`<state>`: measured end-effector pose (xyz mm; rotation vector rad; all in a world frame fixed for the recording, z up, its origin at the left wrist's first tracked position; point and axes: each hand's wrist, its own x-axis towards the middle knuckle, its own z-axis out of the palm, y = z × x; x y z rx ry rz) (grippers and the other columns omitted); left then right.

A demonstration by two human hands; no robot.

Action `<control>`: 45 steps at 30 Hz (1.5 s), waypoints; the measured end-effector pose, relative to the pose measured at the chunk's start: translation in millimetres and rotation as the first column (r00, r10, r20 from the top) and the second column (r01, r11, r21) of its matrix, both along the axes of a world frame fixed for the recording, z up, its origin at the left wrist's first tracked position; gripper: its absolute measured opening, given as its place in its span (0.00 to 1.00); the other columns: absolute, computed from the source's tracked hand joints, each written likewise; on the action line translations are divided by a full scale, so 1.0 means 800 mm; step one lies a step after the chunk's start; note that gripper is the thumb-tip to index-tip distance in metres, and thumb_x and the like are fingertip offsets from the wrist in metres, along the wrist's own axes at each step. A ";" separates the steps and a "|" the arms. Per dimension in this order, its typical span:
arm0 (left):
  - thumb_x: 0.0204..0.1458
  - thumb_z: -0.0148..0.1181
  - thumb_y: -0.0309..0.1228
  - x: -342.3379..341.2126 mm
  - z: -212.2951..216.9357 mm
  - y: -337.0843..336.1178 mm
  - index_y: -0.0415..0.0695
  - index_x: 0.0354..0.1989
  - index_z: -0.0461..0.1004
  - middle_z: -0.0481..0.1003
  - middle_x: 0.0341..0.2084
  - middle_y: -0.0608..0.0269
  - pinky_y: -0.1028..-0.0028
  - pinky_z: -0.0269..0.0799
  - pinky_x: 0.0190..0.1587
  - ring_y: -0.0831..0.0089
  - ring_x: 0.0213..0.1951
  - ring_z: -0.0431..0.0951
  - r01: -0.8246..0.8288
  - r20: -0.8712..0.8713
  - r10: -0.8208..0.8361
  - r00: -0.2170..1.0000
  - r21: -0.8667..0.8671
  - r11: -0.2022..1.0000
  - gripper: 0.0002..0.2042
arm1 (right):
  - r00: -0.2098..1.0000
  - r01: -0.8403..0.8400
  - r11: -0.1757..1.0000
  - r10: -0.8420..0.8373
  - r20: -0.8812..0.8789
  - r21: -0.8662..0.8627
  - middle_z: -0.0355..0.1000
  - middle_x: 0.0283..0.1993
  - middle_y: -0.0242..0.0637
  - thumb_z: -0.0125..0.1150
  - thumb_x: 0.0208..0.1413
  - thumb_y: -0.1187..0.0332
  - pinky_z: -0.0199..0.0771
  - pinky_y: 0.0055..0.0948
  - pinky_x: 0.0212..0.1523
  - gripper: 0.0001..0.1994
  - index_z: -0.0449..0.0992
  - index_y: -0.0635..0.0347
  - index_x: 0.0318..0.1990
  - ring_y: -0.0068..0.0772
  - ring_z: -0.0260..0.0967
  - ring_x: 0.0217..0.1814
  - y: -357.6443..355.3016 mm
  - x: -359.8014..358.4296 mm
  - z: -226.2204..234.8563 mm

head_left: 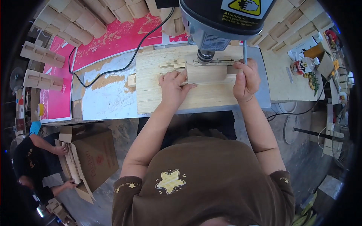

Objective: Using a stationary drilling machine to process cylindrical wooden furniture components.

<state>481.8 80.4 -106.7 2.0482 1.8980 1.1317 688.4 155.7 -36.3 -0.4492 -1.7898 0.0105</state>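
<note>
A small rectangular wooden block (206,73) lies on a pale plywood board (158,94) under the chuck (205,56) of a grey drill press (218,19). My left hand (172,87) presses on the block's left end, fingers spread over it. My right hand (246,80) is closed around the drill press's thin metal feed lever (245,51) to the right of the block. Thin wooden strips (172,64) lie on the board behind the block.
A black cable (113,69) runs across the bench on the left. Stacks of wooden parts (75,20) line the back, more (298,26) at the right. A bottle (305,66) stands at the right. At lower left another person (41,162) handles a cardboard box (94,158).
</note>
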 end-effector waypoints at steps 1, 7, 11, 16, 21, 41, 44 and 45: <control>0.32 0.70 0.38 0.000 0.003 0.001 0.52 0.40 0.76 0.66 0.22 0.70 0.65 0.52 0.44 0.70 0.33 0.66 -0.016 0.002 0.016 1.000 0.006 1.000 0.22 | 1.000 -0.003 1.000 0.003 -0.008 -0.013 0.69 0.27 0.39 0.53 0.45 0.76 0.61 0.32 0.29 0.08 0.73 0.64 0.35 0.38 0.64 0.28 0.001 -0.001 0.000; 0.31 0.70 0.38 0.000 0.004 0.003 0.50 0.39 0.76 0.67 0.23 0.70 0.64 0.51 0.44 0.70 0.34 0.67 -0.013 0.029 0.013 1.000 -0.025 1.000 0.22 | 0.994 0.112 0.992 -0.112 0.014 -0.054 0.68 0.24 0.37 0.49 0.52 0.73 0.64 0.28 0.32 0.07 0.73 0.66 0.35 0.27 0.60 0.21 -0.018 0.013 0.075; 0.28 0.72 0.38 -0.006 0.011 -0.003 0.48 0.40 0.76 0.67 0.27 0.68 0.63 0.52 0.45 0.68 0.37 0.67 -0.016 0.163 0.026 0.986 -0.060 0.998 0.25 | 0.984 0.177 0.946 -0.179 0.017 -0.270 0.69 0.25 0.38 0.50 0.55 0.66 0.65 0.24 0.34 0.12 0.74 0.69 0.35 0.23 0.64 0.25 0.018 -0.030 0.196; 0.25 0.73 0.36 0.015 0.006 0.011 0.46 0.38 0.75 0.67 0.32 0.66 0.65 0.52 0.45 0.67 0.40 0.67 0.002 0.279 0.009 0.960 -0.039 0.999 0.25 | 0.962 0.268 0.842 -0.203 0.185 -0.468 0.69 0.25 0.35 0.46 0.56 0.67 0.63 0.21 0.28 0.13 0.74 0.69 0.33 0.23 0.64 0.27 0.104 -0.022 0.218; 0.26 0.73 0.34 0.012 0.003 0.009 0.45 0.35 0.74 0.66 0.34 0.65 0.65 0.52 0.47 0.67 0.41 0.66 -0.022 0.237 0.012 0.972 0.042 0.999 0.22 | 0.973 0.032 0.830 0.100 0.206 -0.557 0.70 0.29 0.31 0.55 0.54 0.64 0.64 0.22 0.42 0.13 0.74 0.64 0.42 0.23 0.66 0.33 0.076 0.029 0.158; 0.28 0.69 0.24 -0.289 0.139 -0.151 0.39 0.31 0.71 0.64 0.49 0.59 0.72 0.65 0.49 0.70 0.49 0.67 -0.258 0.661 0.440 0.608 -0.359 0.897 0.18 | 0.883 -0.013 0.747 0.320 0.342 -0.664 0.70 0.30 0.37 0.64 0.34 0.78 0.65 0.28 0.37 0.14 0.76 0.64 0.34 0.35 0.66 0.34 -0.086 0.054 0.011; 0.29 0.69 0.25 -0.308 0.116 -0.169 0.39 0.32 0.70 0.64 0.48 0.57 0.71 0.65 0.50 0.66 0.49 0.67 -0.587 0.235 0.603 0.762 -0.141 0.797 0.19 | 0.888 0.004 0.751 0.301 0.347 -0.661 0.70 0.32 0.38 0.64 0.34 0.79 0.66 0.28 0.38 0.14 0.76 0.64 0.35 0.36 0.66 0.36 -0.091 0.041 0.010; 0.29 0.68 0.26 -0.305 0.108 -0.172 0.38 0.32 0.68 0.62 0.48 0.53 0.69 0.64 0.52 0.61 0.51 0.65 -0.634 0.113 0.642 0.758 -0.104 0.766 0.18 | 0.887 0.010 0.732 0.309 0.344 -0.681 0.70 0.32 0.39 0.64 0.34 0.79 0.66 0.27 0.38 0.14 0.76 0.64 0.35 0.36 0.66 0.36 -0.090 0.040 0.010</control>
